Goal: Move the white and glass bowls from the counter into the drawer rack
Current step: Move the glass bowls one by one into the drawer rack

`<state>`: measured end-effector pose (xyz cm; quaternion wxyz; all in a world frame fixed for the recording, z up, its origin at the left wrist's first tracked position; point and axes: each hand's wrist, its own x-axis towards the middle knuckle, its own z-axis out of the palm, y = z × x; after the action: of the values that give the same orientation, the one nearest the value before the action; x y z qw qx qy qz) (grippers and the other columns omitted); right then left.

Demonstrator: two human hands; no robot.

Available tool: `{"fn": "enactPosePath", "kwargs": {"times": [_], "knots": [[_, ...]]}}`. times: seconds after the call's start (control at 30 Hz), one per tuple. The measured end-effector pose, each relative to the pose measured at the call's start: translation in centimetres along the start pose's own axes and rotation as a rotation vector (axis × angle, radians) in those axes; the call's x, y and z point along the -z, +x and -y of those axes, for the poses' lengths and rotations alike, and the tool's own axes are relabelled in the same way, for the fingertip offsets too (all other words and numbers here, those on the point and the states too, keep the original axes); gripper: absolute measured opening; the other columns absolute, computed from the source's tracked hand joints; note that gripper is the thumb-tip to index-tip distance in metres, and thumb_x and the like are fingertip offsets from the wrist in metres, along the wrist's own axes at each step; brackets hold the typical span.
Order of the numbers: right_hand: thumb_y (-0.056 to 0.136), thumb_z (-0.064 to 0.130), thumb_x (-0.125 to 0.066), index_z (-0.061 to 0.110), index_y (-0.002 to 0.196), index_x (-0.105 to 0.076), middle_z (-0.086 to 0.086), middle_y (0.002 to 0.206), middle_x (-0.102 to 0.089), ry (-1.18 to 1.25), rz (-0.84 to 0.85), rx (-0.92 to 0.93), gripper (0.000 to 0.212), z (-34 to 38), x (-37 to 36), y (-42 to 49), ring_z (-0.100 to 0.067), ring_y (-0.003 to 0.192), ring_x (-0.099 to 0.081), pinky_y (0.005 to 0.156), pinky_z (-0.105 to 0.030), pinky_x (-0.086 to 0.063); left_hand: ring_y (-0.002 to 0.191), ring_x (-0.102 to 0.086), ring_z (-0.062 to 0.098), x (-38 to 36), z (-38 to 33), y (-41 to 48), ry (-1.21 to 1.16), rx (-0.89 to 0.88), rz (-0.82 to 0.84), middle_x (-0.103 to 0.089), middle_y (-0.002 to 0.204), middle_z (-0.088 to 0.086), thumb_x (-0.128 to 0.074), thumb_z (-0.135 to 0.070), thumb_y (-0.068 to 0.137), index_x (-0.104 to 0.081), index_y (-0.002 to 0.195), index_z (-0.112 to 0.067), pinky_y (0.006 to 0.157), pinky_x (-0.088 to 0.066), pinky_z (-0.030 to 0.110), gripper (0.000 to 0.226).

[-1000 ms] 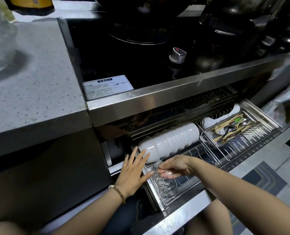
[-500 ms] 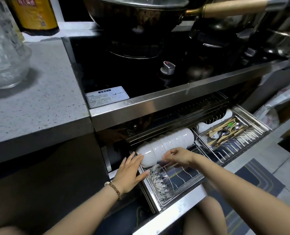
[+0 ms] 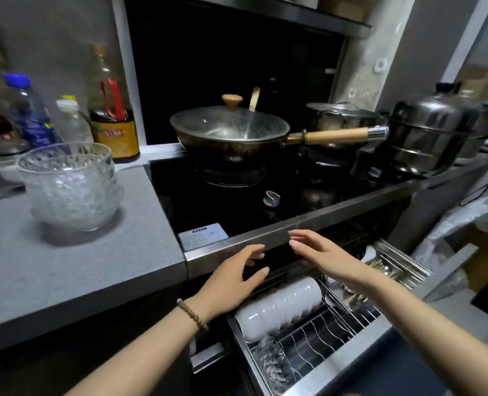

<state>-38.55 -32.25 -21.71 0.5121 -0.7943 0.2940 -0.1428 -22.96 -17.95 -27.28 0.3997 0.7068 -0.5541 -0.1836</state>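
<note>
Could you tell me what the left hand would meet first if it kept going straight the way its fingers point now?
The left hand, open and empty, points up and right toward the steel front edge of the stove. That edge would probably come first, though depth is unclear and the fingers may pass under it.

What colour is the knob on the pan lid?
Light wooden tan. The lid knob shows in the head view.

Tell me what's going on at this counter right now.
A person is loading bowls into the open drawer rack. A row of white bowls and one glass bowl sit in it. Both the left hand and the right hand are empty above the drawer. A stack of glass bowls waits on the counter.
</note>
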Motion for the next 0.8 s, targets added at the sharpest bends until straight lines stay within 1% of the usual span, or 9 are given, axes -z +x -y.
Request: {"fn": "enactPosePath", "kwargs": {"times": [0.07,0.17,0.3,0.37,0.43,0.5,0.57,0.7,0.8], "knots": [[0.093,0.028,-0.054,0.025,0.128,-0.052,0.004,0.133,-0.055,-0.017,-0.005,0.09,0.035,2.8,-0.2,0.4,-0.007,0.119,-0.053,0.105,-0.031,-0.042,0.115,-0.048,-0.009,3.5,-2.1,0.1,-0.004,-0.052,-0.076,-0.053,0.125,-0.024,-0.053,-0.044,0.09,-0.04,0.133,-0.039,0.096,-0.038,0.013,0.045],[0.092,0.025,-0.056,0.027,0.129,-0.05,0.0,0.139,-0.05,-0.04,0.019,0.226,0.037,6.9,-1.2,1.7,-0.008,0.128,-0.047,0.111,-0.033,-0.036,0.117,-0.05,-0.003,9.0,-4.6,-0.3,0.003,-0.097,-0.198,-0.056,0.125,-0.017,-0.056,-0.037,0.09,-0.043,0.133,-0.032,0.099,-0.043,0.023,0.046],[0.089,0.036,-0.057,0.031,0.138,-0.042,0.005,0.146,-0.043,-0.12,0.095,0.332,0.051,11.9,-3.5,3.8,-0.007,0.128,-0.047,0.112,-0.035,-0.036,0.119,-0.049,0.002,16.0,-5.6,-1.8,0.1,-0.116,-0.303,-0.055,0.126,-0.015,-0.055,-0.033,0.091,-0.043,0.135,-0.028,0.103,-0.039,0.024,0.046],[0.088,0.041,-0.058,0.031,0.14,-0.039,0.006,0.148,-0.039,-0.158,0.126,0.376,0.057,14.0,-5.2,4.8,-0.008,0.13,-0.045,0.113,-0.037,-0.035,0.121,-0.047,0.002,19.0,-5.4,-2.8,0.154,-0.108,-0.35,-0.054,0.129,-0.013,-0.055,-0.033,0.091,-0.043,0.135,-0.026,0.105,-0.037,0.025,0.046],[0.086,0.044,-0.059,0.033,0.141,-0.037,0.011,0.149,-0.037,-0.185,0.167,0.419,0.06,15.8,-7.1,5.6,-0.007,0.132,-0.043,0.113,-0.036,-0.034,0.122,-0.046,0.001,21.5,-4.8,-3.8,0.223,-0.11,-0.41,-0.053,0.131,-0.012,-0.055,-0.033,0.091,-0.045,0.133,-0.025,0.104,-0.035,0.021,0.045],[0.086,0.043,-0.061,0.034,0.141,-0.036,0.013,0.149,-0.036,-0.192,0.209,0.46,0.061,17.4,-9.2,6.3,-0.008,0.134,-0.04,0.112,-0.032,-0.035,0.122,-0.045,0.0,23.7,-4.1,-4.9,0.278,-0.102,-0.471,-0.052,0.132,-0.013,-0.056,-0.034,0.09,-0.047,0.132,-0.027,0.102,-0.032,0.018,0.044],[0.086,0.039,-0.062,0.032,0.142,-0.035,0.012,0.149,-0.036,-0.193,0.235,0.497,0.062,18.9,-11.2,7.1,-0.01,0.135,-0.038,0.109,-0.028,-0.037,0.121,-0.045,0.001,25.6,-3.2,-5.8,0.316,-0.08,-0.53,-0.052,0.13,-0.014,-0.057,-0.036,0.089,-0.048,0.13,-0.029,0.101,-0.033,0.019,0.043],[0.086,0.036,-0.064,0.027,0.144,-0.033,0.008,0.151,-0.034,-0.218,0.253,0.541,0.066,21.4,-14.5,8.6,-0.015,0.137,-0.036,0.111,-0.033,-0.036,0.119,-0.044,0.0,28.8,-1.0,-7.4,0.355,-0.022,-0.628,-0.051,0.127,-0.018,-0.059,-0.04,0.087,-0.049,0.128,-0.034,0.099,-0.034,0.022,0.043],[0.085,0.036,-0.065,0.028,0.143,-0.032,0.007,0.15,-0.035,-0.251,0.254,0.566,0.068,22.6,-16.6,9.8,-0.015,0.136,-0.036,0.106,-0.026,-0.034,0.114,-0.045,-0.003,30.2,0.9,-8.3,0.331,0.026,-0.678,-0.049,0.121,-0.024,-0.063,-0.044,0.082,-0.05,0.123,-0.037,0.094,-0.032,0.016,0.043]]}}
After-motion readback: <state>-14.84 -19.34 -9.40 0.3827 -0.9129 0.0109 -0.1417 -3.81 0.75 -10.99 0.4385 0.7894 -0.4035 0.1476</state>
